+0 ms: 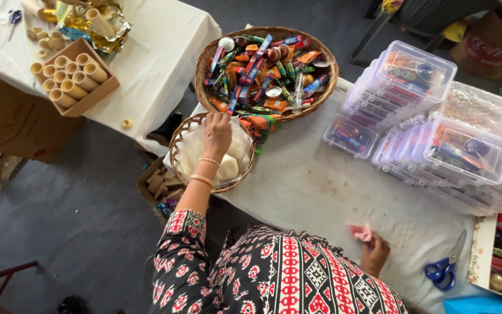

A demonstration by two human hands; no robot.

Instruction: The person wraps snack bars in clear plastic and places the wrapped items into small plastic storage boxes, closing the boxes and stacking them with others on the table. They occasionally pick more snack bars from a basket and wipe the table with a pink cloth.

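My left hand [217,136] reaches into a small wicker basket [176,141] lined with clear plastic and rests on the white pieces inside; whether it grips one is hidden. Two bangles circle that wrist. My right hand [375,251] lies on the white-covered table [321,192] near my body, with its fingers closed on a small pink piece [360,232]. A larger wicker basket [204,58] filled with several colourful wrapped items stands just beyond the small one.
Stacks of clear plastic boxes [431,110] with packed items fill the table's right side. Blue-handled scissors [445,264] lie at the lower right. A cardboard box of paper tubes [74,75] sits on another white table at the upper left.
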